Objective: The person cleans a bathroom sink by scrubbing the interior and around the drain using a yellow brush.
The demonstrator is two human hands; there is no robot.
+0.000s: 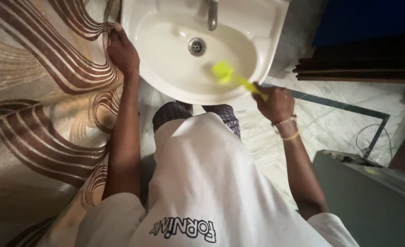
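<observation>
At nine o'clock I see a wall tiled in beige with swirling brown bands. The marble floor spreads toward three o'clock, crossed by a dark metal strip. A grey cabinet sits at four o'clock, with a thin white cable looping just above it. At one o'clock stands dark wooden furniture.
</observation>
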